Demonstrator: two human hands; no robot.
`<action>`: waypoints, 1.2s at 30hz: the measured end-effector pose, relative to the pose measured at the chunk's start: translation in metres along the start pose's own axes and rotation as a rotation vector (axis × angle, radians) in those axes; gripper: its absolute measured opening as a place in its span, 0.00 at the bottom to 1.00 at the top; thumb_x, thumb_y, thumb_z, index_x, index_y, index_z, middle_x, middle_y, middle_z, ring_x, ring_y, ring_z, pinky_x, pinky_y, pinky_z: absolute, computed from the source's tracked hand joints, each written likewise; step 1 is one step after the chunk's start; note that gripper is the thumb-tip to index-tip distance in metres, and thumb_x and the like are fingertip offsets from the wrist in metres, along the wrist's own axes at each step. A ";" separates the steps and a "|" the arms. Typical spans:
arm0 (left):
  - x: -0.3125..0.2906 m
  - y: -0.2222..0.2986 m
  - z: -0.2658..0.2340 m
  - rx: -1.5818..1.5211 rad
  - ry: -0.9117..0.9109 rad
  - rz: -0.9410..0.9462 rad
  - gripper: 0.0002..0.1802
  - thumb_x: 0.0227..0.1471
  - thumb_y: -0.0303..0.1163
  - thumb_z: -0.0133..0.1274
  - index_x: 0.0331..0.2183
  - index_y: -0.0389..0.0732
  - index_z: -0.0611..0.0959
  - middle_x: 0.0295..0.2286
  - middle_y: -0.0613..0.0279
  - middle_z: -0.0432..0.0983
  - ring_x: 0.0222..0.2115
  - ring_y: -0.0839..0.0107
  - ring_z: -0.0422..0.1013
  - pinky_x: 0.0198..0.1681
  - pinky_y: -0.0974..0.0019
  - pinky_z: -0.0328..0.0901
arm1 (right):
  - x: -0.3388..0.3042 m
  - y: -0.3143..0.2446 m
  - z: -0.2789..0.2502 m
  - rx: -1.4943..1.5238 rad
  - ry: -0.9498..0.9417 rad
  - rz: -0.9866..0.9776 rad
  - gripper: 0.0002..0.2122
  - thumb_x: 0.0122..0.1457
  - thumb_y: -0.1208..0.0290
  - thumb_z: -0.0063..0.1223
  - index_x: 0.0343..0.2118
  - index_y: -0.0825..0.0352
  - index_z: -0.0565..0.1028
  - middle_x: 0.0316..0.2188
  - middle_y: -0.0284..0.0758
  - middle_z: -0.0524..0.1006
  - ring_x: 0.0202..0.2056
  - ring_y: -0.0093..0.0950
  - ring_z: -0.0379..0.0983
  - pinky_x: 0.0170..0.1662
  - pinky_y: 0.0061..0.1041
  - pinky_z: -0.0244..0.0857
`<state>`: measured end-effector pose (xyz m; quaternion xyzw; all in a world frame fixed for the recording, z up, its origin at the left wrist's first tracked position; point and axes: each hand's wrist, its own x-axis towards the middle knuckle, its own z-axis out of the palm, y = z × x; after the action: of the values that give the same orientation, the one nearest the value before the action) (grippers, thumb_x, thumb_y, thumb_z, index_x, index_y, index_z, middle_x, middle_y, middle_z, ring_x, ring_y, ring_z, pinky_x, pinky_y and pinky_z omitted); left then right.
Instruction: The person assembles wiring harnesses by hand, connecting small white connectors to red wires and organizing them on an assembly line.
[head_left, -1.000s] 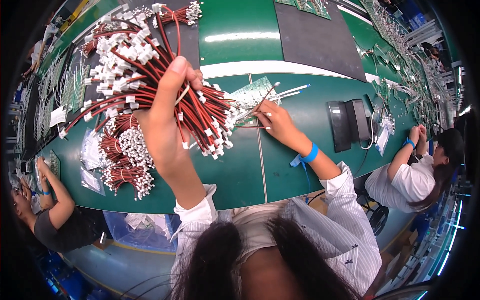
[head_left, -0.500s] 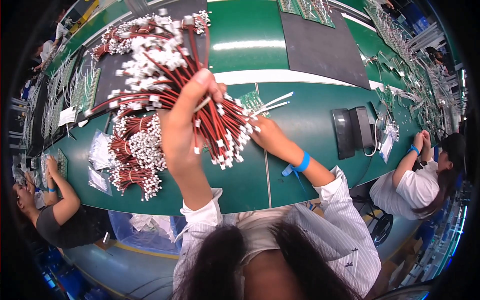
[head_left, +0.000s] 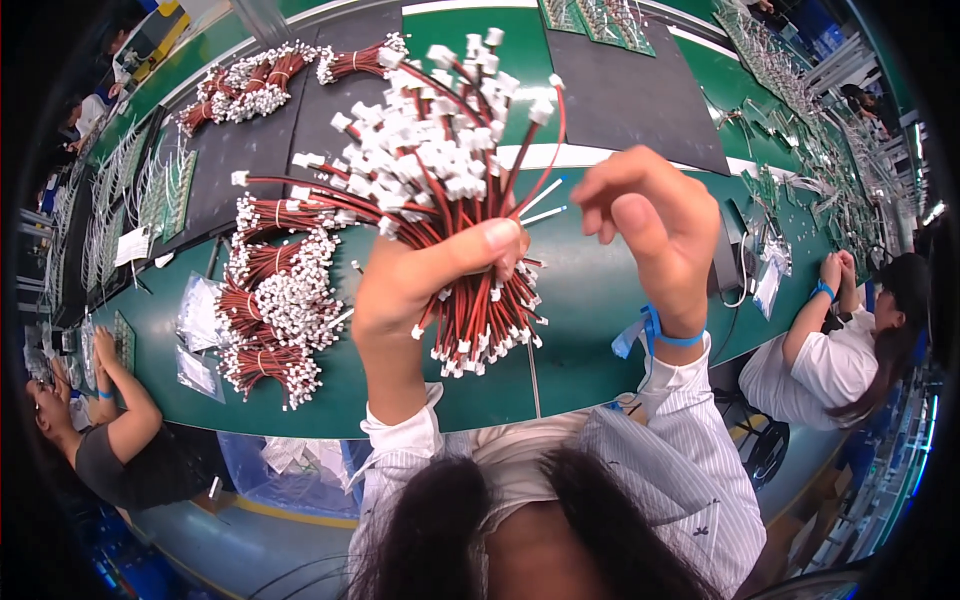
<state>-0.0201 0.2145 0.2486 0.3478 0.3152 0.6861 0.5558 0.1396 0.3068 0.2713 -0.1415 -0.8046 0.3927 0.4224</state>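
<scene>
My left hand (head_left: 400, 285) grips a thick bundle of red and black wires (head_left: 430, 170) around its middle, thumb across the front. White plastic connectors fan out above the fist, and more connector ends hang below it. The bundle is held up over the green table (head_left: 590, 330). To its right, my right hand (head_left: 665, 225) is raised with bent fingers apart from the thumb and nothing visible in it. One wire with a white end (head_left: 556, 82) bows out from the bundle toward that hand. A blue wrist strap (head_left: 675, 338) circles my right wrist.
Tied wire bundles (head_left: 265, 365) lie stacked left of my left arm, beside clear plastic bags (head_left: 198, 370). More bundles (head_left: 250, 85) rest on a black mat. A black device (head_left: 722, 255) stands right. Co-workers sit at both sides; a blue bin (head_left: 240, 465) is below the table.
My left hand has moved right, and the wire bundle now stands more upright. My right hand has left the bundle's lower end and risen to its right, fingers spread.
</scene>
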 end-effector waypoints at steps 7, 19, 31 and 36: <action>0.001 -0.008 0.004 0.146 -0.034 -0.096 0.17 0.45 0.34 0.48 0.34 0.32 0.68 0.18 0.64 0.63 0.20 0.76 0.59 0.29 0.70 0.55 | 0.004 -0.012 0.015 0.463 0.260 0.083 0.09 0.57 0.73 0.42 0.28 0.74 0.70 0.17 0.33 0.71 0.17 0.17 0.66 0.21 0.15 0.60; -0.002 -0.005 0.016 0.210 0.096 -0.097 0.10 0.39 0.29 0.58 0.26 0.37 0.75 0.19 0.66 0.70 0.20 0.79 0.66 0.24 0.74 0.61 | 0.004 -0.004 0.011 0.325 -0.049 0.269 0.10 0.58 0.70 0.40 0.24 0.70 0.68 0.17 0.27 0.68 0.17 0.12 0.62 0.17 0.10 0.53; 0.009 -0.016 0.005 0.001 0.029 0.053 0.11 0.51 0.32 0.43 0.35 0.36 0.67 0.20 0.67 0.61 0.22 0.76 0.60 0.36 0.67 0.58 | -0.043 -0.005 0.017 -0.050 -0.068 -0.669 0.07 0.50 0.74 0.49 0.25 0.74 0.71 0.21 0.40 0.71 0.21 0.31 0.70 0.24 0.25 0.66; 0.015 -0.017 0.003 -0.226 0.180 0.144 0.06 0.47 0.28 0.49 0.25 0.35 0.72 0.17 0.63 0.68 0.19 0.76 0.65 0.28 0.70 0.62 | -0.064 -0.010 0.035 -0.188 -0.114 -0.861 0.06 0.44 0.75 0.53 0.22 0.73 0.71 0.20 0.38 0.71 0.21 0.29 0.69 0.26 0.25 0.67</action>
<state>-0.0111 0.2323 0.2383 0.2418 0.2589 0.7837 0.5103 0.1518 0.2469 0.2308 0.1904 -0.8444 0.1135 0.4878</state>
